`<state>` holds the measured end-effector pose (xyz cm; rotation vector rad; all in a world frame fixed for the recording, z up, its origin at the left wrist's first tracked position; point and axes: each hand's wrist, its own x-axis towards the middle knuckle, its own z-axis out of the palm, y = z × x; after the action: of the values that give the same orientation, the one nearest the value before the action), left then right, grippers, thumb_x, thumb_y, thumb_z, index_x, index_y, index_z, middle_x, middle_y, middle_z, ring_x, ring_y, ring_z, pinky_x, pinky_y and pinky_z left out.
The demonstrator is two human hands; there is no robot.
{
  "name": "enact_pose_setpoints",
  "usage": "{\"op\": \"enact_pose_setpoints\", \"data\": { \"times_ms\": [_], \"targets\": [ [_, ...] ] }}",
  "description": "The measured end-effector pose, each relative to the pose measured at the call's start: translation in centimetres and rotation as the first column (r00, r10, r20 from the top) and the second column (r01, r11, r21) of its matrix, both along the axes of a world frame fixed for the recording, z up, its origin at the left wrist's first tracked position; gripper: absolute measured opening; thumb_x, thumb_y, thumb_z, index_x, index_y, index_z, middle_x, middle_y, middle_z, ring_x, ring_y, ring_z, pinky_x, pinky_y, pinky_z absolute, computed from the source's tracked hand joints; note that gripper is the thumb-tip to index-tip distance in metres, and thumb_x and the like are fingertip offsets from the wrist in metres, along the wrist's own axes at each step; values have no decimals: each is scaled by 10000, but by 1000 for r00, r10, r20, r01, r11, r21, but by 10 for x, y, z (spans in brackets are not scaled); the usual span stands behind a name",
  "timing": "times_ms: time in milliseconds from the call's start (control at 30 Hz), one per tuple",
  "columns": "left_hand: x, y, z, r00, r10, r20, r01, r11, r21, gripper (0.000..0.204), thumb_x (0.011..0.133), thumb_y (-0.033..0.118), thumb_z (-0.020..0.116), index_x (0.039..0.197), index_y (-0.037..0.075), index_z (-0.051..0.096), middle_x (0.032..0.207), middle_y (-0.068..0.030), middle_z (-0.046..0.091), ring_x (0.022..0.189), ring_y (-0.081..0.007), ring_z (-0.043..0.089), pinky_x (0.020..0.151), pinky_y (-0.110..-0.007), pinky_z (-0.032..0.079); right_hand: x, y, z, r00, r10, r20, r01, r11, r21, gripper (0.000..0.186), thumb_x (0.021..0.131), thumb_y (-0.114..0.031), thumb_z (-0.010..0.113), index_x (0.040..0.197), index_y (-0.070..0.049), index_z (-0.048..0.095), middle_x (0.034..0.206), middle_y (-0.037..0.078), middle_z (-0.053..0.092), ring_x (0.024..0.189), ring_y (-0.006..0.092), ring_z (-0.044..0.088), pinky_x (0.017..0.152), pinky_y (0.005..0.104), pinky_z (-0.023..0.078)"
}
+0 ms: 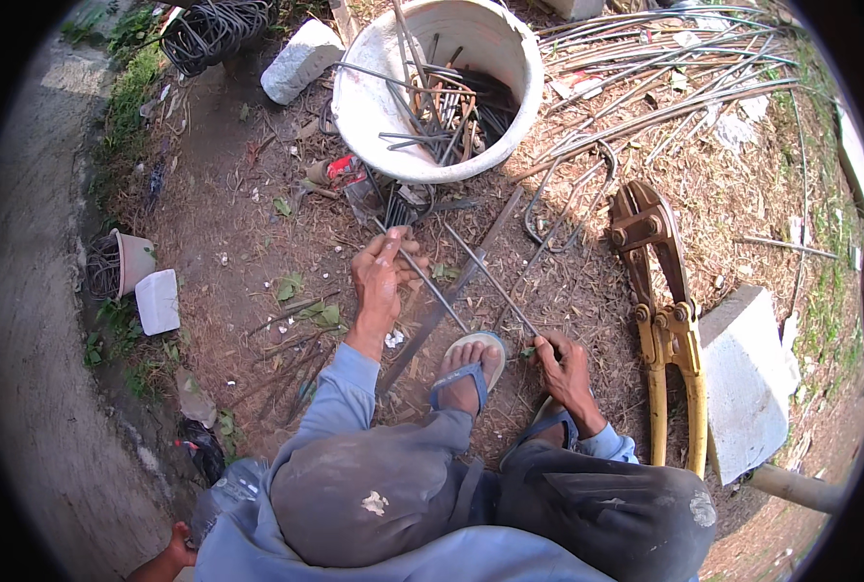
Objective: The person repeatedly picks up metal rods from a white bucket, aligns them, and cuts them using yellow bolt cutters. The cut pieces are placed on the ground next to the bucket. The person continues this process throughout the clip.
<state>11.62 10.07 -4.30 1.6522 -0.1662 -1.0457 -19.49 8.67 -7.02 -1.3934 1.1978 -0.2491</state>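
Observation:
My left hand [382,276] is closed on a short metal rod [434,291], which slants from above my fingers down toward my left sandal [476,369]. A second thin metal rod [490,278] has its near end pinched in my right hand [563,369], and its far end points up and left. The two rods are apart. Between them and beneath the left one, a flat metal bar [430,330] lies on the ground. To the right of my right hand rests a large bolt cutter [660,320] with yellow handles and rusty jaws.
A white bucket [374,136] of cut rods stands ahead. Long rods [645,107] spread at far right; bent rods [573,199] lie nearer. A pale block [747,378] sits beside the cutter. At lower left show a plastic bottle [233,490] and another person's hand [178,548].

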Motion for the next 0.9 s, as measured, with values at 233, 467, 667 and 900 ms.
{"op": "enact_pose_setpoints", "data": {
  "times_ms": [233,467,667,900],
  "targets": [
    [33,-6,4,514,-481,711,153,866,475,341,915,202,698,1156,-37,661,934,-137,697,811,-271,708,713,-366,569,8,-14,11,998,45,-40,-46,999,-26,263,963,-233,572,925,-3,693,709,131,665,622,219,628,612,351,478],
    [-79,-2,12,80,-691,718,863,409,298,357,890,322,694,1093,29,688,1105,-140,682,1043,-308,643,947,-428,459,8,-28,36,952,258,-166,-289,937,-195,218,932,-188,590,998,-14,704,799,236,656,736,415,655,668,441,501],
    [-96,31,-14,143,-827,543,948,273,165,270,811,251,691,833,-17,667,842,-207,673,824,-419,648,731,-498,508,8,-10,13,892,448,-66,-452,874,-179,241,924,-200,597,993,6,700,766,257,650,745,437,663,679,461,503],
    [-89,38,-18,172,-815,553,928,322,186,297,797,310,675,786,17,720,749,-207,667,746,-400,651,685,-493,503,18,-11,19,884,462,-66,-467,875,-124,308,931,-275,612,970,13,711,705,227,648,698,383,677,657,423,502]
  ]
}}
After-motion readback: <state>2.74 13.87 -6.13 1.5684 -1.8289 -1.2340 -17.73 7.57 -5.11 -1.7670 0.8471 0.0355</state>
